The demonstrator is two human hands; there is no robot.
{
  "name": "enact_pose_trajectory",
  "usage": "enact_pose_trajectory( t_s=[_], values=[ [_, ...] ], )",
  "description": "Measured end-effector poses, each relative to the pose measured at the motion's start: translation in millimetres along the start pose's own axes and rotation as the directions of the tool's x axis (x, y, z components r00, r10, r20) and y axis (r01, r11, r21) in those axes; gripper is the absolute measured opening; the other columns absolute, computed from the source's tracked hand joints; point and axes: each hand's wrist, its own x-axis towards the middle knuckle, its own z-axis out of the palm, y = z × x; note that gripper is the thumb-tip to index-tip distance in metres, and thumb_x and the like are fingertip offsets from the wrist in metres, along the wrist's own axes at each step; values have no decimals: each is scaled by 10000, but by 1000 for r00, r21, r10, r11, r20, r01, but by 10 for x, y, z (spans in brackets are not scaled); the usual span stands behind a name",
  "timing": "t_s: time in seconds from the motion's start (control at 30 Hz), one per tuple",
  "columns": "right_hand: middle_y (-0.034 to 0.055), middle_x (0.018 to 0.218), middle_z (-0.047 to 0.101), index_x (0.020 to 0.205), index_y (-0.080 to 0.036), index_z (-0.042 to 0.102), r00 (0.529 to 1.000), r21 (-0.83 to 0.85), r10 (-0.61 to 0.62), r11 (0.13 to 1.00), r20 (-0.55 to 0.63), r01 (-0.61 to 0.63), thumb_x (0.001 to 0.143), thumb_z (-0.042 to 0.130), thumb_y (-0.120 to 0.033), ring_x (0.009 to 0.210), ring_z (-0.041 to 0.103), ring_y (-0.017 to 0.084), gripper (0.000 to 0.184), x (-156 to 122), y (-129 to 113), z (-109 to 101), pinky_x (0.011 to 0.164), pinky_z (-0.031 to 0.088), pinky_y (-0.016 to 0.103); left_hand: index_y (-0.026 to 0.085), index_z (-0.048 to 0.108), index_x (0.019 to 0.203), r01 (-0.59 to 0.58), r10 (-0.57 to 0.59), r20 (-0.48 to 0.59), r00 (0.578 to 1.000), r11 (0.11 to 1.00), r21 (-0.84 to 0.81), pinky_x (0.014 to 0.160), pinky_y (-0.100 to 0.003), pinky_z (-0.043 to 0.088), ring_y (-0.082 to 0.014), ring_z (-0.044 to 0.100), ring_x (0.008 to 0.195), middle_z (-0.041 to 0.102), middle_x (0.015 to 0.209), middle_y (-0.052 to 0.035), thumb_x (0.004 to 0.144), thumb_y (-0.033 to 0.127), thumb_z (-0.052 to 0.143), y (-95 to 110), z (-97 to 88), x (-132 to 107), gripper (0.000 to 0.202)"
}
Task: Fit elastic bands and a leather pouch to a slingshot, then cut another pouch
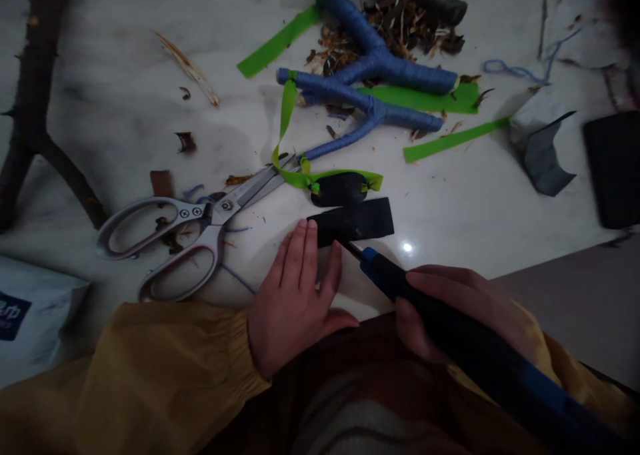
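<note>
My left hand (295,288) lies flat, fingers stretched out, its fingertips on the left end of a black rectangular strip (370,219). My right hand (465,308) is wrapped round a long black-and-blue handled tool (395,275) with a thin metal tip. That tip meets the strip's lower edge, close to my left fingers; I cannot tell its exact kind. Just above the strip is a black oval patch (337,189), tied at both ends to a green band (286,115). The band runs to a small forked stick wrapped in blue thread (373,105).
Open-bladed scissors (220,218) lie left of the strip. A larger blue-wrapped fork (380,61) sits by wood shavings (400,21) and green strips (440,99). A thorny branch (35,121) is at far left, a folded grey sheet (547,158) and dark flat object (613,168) at right.
</note>
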Motion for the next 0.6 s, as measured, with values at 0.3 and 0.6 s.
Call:
enact_pose_trajectory(
  t_s=[0.3, 0.6],
  values=[
    [-1, 792, 690, 1048, -259, 647, 1000, -12, 11, 1000, -18, -11, 715, 686, -153, 575, 630, 158, 352, -33, -41, -106, 499, 555, 305, 7, 460, 1318, -5, 5, 0, 1000, 1000, 4, 983, -511, 433, -479, 459, 1251, 463, 1310, -405, 729, 787, 434, -15, -8, -8, 978],
    [-4, 762, 670, 956, -229, 673, 989, 13, 101, 995, -110, -100, 699, 713, -167, 551, 600, 117, 268, -63, 7, -140, 486, 523, 256, -2, 458, 1313, -13, 13, -2, 1000, 1000, 14, 988, -512, 422, -486, 471, 1240, 467, 1303, -408, 708, 795, 455, -28, 1, -3, 1001]
  ],
)
